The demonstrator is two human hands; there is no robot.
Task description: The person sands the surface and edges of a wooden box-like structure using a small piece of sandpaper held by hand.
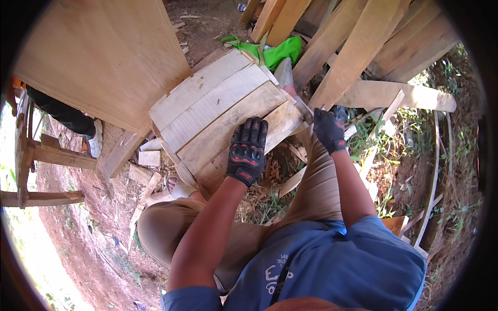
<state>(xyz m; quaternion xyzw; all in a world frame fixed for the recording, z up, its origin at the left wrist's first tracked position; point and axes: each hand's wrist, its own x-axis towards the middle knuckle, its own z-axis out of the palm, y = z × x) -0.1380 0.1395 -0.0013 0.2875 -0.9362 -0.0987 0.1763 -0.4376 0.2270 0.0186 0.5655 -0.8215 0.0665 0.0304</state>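
Timber frame [62, 157] stands at the far left, beside a leg in black trousers [61, 110] and a pale shoe [96, 139] of another person. A large smooth board [104, 57], light tan, fills the upper left. Below its edge, wood offcuts [149, 158] lie on reddish dirt near the wearer's sandalled foot [179, 187].

Next comes a planked wooden piece [207, 98], set in front of the wearer, between the feet. Its planks run side by side with dark seams: whitish and finely grained at the far side, browner and blotched nearer the wearer, with a small knot in one. A narrow side shows along its left end, giving it a box-like look; whatever is inside is hidden.

The left hand [248, 147], in a black glove with red marks, lies palm down over the nearer planks, fingers straight, grasping nothing. Bright green cloth [282, 53] is bunched behind the far corner. The right hand [329, 129], gloved alike, is curled just beyond the piece's right end; I cannot tell whether it grips anything. Long boards [363, 46] lean at the upper right, above grass and twigs [410, 140]
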